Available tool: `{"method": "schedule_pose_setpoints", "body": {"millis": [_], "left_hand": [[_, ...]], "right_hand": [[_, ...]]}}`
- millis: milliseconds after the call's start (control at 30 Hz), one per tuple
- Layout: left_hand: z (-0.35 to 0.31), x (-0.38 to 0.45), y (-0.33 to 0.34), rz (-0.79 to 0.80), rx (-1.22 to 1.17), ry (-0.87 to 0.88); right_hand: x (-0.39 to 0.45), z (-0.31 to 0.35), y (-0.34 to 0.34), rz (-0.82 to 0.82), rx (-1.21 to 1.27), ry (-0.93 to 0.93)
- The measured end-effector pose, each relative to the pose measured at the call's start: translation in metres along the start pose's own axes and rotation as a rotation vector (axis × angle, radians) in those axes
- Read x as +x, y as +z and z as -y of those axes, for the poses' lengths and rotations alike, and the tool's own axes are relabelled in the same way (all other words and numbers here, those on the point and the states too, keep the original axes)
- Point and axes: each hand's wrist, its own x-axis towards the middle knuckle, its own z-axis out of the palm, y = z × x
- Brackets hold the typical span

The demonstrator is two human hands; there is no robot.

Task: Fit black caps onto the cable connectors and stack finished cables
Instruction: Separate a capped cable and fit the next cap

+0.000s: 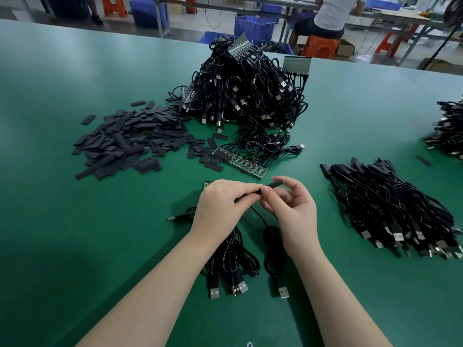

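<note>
My left hand (220, 209) and my right hand (293, 211) meet above the green table (75, 221), near its front. Between them they pinch a black cap (274, 184) on the end of a black cable (271, 246), which loops down to a USB plug by my right forearm. A loose heap of flat black caps (130, 139) lies at the left. Behind it rises a big tangle of uncapped cables (250, 91) with small circuit boards. A strip of boards (238, 160) lies just beyond my hands. Capped cables are stacked in a pile (390, 211) at the right.
Three coiled cables (233, 259) with USB plugs lie under my left wrist. Another cable pile (448, 128) sits at the far right edge. Beyond the table are blue crates (254, 26), orange stools and a seated person (330, 13).
</note>
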Motion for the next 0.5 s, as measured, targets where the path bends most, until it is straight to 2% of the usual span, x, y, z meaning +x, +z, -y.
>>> {"method": "schedule_pose_setpoints", "body": {"millis": [200,333,500], "left_hand": [[0.0008,0.0013,0.0020,-0.028,-0.028,-0.046],[0.0016,0.0008,0.0016,0.024,-0.041,-0.046],[0.0035,0.0012,0.0003,0.002,-0.045,-0.109]], "right_hand": [[-0.0040,-0.0016,0.0029,-0.068,-0.262,-0.213],[-0.0024,-0.0035,0.0017,-0.067,-0.331,-0.197],[-0.0025,-0.0050,0.0016,-0.007,-0.387,-0.178]]}}
